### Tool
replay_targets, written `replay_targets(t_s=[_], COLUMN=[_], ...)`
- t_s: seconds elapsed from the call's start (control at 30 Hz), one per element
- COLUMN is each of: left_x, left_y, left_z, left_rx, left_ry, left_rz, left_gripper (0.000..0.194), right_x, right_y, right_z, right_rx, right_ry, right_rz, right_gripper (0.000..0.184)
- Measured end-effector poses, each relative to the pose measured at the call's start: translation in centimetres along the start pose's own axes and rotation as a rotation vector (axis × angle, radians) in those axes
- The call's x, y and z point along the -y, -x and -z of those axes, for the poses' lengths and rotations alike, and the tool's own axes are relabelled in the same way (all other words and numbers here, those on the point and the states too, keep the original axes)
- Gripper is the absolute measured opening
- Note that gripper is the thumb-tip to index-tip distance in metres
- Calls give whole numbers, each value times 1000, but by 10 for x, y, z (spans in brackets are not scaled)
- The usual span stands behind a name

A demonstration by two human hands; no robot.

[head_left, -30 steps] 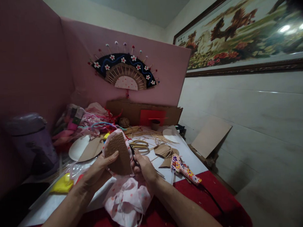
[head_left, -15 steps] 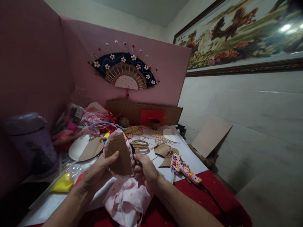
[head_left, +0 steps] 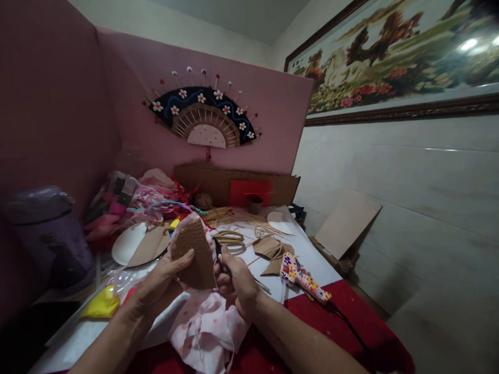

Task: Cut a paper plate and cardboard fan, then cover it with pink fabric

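Note:
My left hand (head_left: 170,274) grips a curved piece of brown corrugated cardboard (head_left: 197,254), thumb across its face. Pink dotted fabric (head_left: 207,325) wraps the cardboard's rim and hangs below in a crumpled bunch. At the right edge of the cardboard, my right hand (head_left: 238,280) is closed around black-handled scissors (head_left: 218,249), mostly covered by the fingers. A grey pointed tip shows beyond that hand. Just behind lie gold-handled scissors (head_left: 230,239).
A flowered glue gun (head_left: 304,278) with a cord lies at right beside cardboard scraps (head_left: 272,249). Thin sticks (head_left: 234,215) spread across the back. Fabric and ribbons (head_left: 151,193) pile up at left, near a purple bottle (head_left: 49,237). A decorated fan (head_left: 206,109) hangs on the pink panel.
My right hand has turned slightly at the cardboard's edge, and the grey tip beyond it shows more. The left hand keeps its grip; the view has shifted slightly.

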State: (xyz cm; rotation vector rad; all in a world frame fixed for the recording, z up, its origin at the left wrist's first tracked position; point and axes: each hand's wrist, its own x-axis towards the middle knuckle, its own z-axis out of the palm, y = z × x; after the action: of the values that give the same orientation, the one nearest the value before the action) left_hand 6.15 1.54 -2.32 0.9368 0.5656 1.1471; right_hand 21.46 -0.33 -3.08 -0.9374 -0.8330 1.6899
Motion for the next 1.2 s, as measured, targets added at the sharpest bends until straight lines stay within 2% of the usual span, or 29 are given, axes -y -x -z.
replay_targets(t_s=[0.17,0.3,0.37,0.43,0.53,0.6,0.73,0.83,1.0,1.2], left_x=[0,-1,-4,-8,-12,-12,-4,2,0,-12], left_y=[0,-2,-4,-6,-7,-7,-5,-4,-2,-1], left_z=[1,0,0,-1,-1,-2,-3,-2,-2,0], left_rx=[-6,-74,-157,-233,-291,-306,-261,-201,-114,-138], left_ry=[-20,11,56,108,164,186,203,192,138,94], left_rz=[9,-11,-55,-106,-126,-110,-47,-17,-39,-118], left_gripper=[22,27,31,33,32,31,27,23,25,36], right_x=[4,2,-1,-4,-7,-8,-10,-9,-8,-11], right_y=[3,1,-1,-4,-7,-8,-8,-5,-4,-5], right_z=[1,2,4,6,10,12,9,4,2,5], right_rx=[65,59,40,-1,-123,-178,-111,-121,-161,-182], right_ry=[-24,25,120,258,418,435,360,383,396,397], right_rz=[-63,-7,67,201,476,579,535,606,615,599], right_gripper=[55,56,57,57,51,45,38,32,30,30])
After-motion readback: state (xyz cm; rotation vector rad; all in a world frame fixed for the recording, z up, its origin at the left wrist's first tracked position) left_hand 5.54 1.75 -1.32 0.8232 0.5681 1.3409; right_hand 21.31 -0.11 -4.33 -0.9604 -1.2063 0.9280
